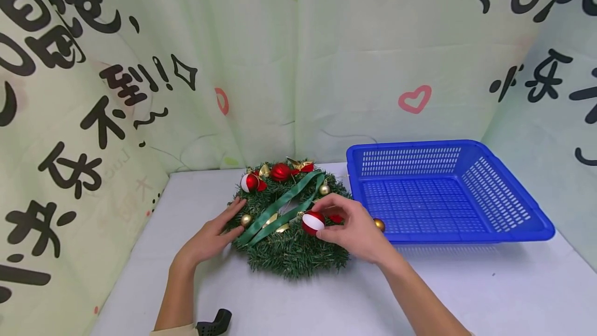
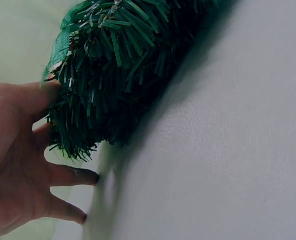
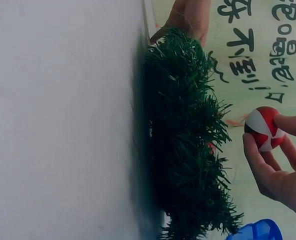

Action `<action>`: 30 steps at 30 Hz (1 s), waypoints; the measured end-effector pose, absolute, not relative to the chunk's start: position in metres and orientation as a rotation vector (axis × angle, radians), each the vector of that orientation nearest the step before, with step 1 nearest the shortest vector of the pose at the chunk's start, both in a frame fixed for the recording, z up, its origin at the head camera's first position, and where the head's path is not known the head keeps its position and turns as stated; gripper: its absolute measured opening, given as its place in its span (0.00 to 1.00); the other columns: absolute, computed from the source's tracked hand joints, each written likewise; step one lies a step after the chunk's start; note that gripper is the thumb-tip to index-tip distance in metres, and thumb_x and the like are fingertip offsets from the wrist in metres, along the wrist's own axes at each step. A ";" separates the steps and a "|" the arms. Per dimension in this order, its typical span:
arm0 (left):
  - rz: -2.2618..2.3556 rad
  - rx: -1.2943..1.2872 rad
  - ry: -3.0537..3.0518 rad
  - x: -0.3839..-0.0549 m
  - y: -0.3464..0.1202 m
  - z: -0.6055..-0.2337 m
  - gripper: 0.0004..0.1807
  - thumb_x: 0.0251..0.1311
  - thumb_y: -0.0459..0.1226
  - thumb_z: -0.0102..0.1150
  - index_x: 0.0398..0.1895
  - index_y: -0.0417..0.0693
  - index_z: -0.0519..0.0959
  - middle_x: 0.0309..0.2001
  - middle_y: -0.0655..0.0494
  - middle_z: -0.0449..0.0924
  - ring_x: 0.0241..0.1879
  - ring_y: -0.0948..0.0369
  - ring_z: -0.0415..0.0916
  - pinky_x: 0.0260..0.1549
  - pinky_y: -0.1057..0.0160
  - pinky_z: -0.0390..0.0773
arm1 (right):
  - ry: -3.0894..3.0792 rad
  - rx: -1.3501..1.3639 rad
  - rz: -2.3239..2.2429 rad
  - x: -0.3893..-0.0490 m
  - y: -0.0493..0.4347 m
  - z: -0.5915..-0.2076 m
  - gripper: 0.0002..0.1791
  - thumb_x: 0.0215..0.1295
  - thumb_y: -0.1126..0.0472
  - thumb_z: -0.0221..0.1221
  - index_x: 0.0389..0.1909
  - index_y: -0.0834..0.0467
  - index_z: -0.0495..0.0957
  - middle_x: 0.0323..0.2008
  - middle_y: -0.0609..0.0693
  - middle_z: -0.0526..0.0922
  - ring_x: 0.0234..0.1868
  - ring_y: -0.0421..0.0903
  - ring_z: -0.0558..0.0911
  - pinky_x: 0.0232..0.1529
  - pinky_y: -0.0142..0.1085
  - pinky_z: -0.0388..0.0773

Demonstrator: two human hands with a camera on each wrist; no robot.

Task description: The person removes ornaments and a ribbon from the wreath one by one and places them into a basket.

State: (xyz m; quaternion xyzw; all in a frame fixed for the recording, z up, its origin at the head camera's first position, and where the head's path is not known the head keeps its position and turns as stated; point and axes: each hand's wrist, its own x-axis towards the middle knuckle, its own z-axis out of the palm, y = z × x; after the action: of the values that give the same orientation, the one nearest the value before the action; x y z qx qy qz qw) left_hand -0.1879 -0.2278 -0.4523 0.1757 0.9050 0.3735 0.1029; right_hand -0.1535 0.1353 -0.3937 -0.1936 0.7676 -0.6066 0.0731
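A green Christmas wreath (image 1: 298, 253) lies on the table with a green ribbon (image 1: 280, 204) looped across it. My right hand (image 1: 356, 229) pinches a red-and-white Christmas ball (image 1: 313, 223) between thumb and fingers. In the right wrist view that ball (image 3: 264, 129) hangs in the fingertips, apart from the needles. At the wreath's left edge, my left hand (image 1: 210, 237) rests with spread fingers. The left wrist view shows its thumb against the needles (image 2: 103, 75) and two fingertips down at the table. Another red-and-white ball (image 1: 250, 182), a red ball (image 1: 281, 172) and small gold balls (image 1: 245, 220) sit on the wreath.
A blue plastic basket (image 1: 517, 229) stands right of the wreath, close to my right hand. A gold ball (image 1: 380, 224) shows near its front left corner. At the front edge is a black object (image 1: 215, 322) by the left sleeve. A printed curtain (image 1: 326, 66) hangs behind.
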 end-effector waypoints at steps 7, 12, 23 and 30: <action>1.101 0.508 2.671 -0.187 -0.228 -0.452 0.38 0.79 0.52 0.52 0.86 0.64 0.51 0.86 0.55 0.41 0.82 0.41 0.45 0.74 0.29 0.54 | 2.302 -0.562 -1.845 -0.155 0.139 -0.391 0.23 0.59 0.73 0.70 0.55 0.58 0.80 0.54 0.59 0.84 0.55 0.58 0.84 0.51 0.35 0.86; 1.109 0.513 2.668 -0.187 -0.228 -0.452 0.38 0.79 0.52 0.52 0.86 0.64 0.51 0.86 0.55 0.41 0.82 0.41 0.44 0.74 0.29 0.53 | 2.310 -0.545 -1.863 -0.156 0.143 -0.389 0.22 0.58 0.73 0.71 0.54 0.58 0.80 0.55 0.59 0.84 0.56 0.60 0.83 0.50 0.35 0.86; 1.110 0.521 2.665 -0.187 -0.227 -0.452 0.38 0.79 0.51 0.52 0.86 0.63 0.51 0.86 0.54 0.41 0.83 0.42 0.44 0.75 0.30 0.53 | 2.367 -0.503 -1.875 -0.157 0.151 -0.385 0.22 0.58 0.71 0.72 0.53 0.58 0.81 0.55 0.57 0.84 0.57 0.55 0.83 0.50 0.38 0.85; 1.105 0.517 2.665 -0.187 -0.227 -0.451 0.38 0.79 0.50 0.52 0.86 0.62 0.51 0.86 0.53 0.42 0.83 0.42 0.44 0.75 0.30 0.53 | 2.392 -0.467 -1.866 -0.159 0.155 -0.383 0.21 0.59 0.70 0.71 0.54 0.56 0.81 0.55 0.56 0.84 0.58 0.56 0.82 0.49 0.39 0.85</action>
State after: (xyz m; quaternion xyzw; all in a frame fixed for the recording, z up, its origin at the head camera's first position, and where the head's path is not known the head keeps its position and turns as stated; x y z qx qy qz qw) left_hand -0.1868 -0.2266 -0.4514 0.1755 0.9042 0.3750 0.1049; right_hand -0.1591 0.1553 -0.3833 -0.1521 0.7787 -0.6076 0.0363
